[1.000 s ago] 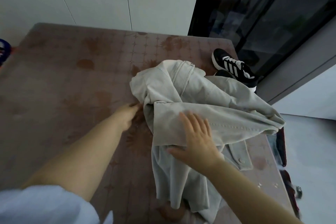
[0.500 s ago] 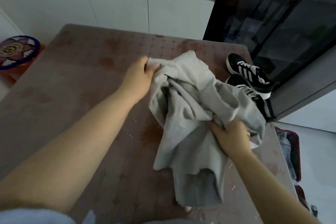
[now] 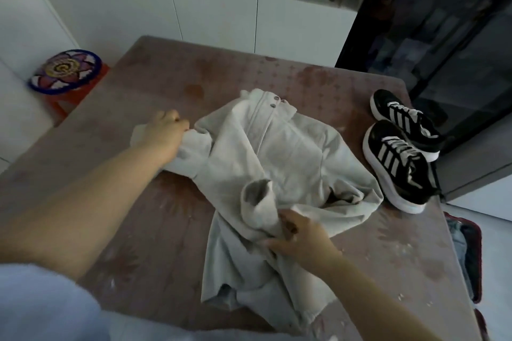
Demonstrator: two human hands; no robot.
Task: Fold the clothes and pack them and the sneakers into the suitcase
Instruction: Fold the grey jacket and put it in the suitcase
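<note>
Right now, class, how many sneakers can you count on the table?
2. One sneaker lies at the table's far right edge; the other sneaker lies just nearer the person, beside the grey garment. Nothing suggests more are hidden.

Crumpled pale jacket [image 3: 279, 152], black striped sneakers [image 3: 401, 147] beside

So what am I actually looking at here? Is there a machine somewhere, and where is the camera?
There is no machine. A person wears a wide-angle camera on the head, looking down at their own two bare hands. On the brownish table lies a crumpled pale grey jacket. The left hand grips one end of it, which looks like a sleeve, and the right hand clutches a bunched part nearer the body. Beside the jacket, on the right, stands a pair of black sneakers with white stripes. At the right edge, below the table, you can glimpse part of a suitcase with clothes inside.
</note>
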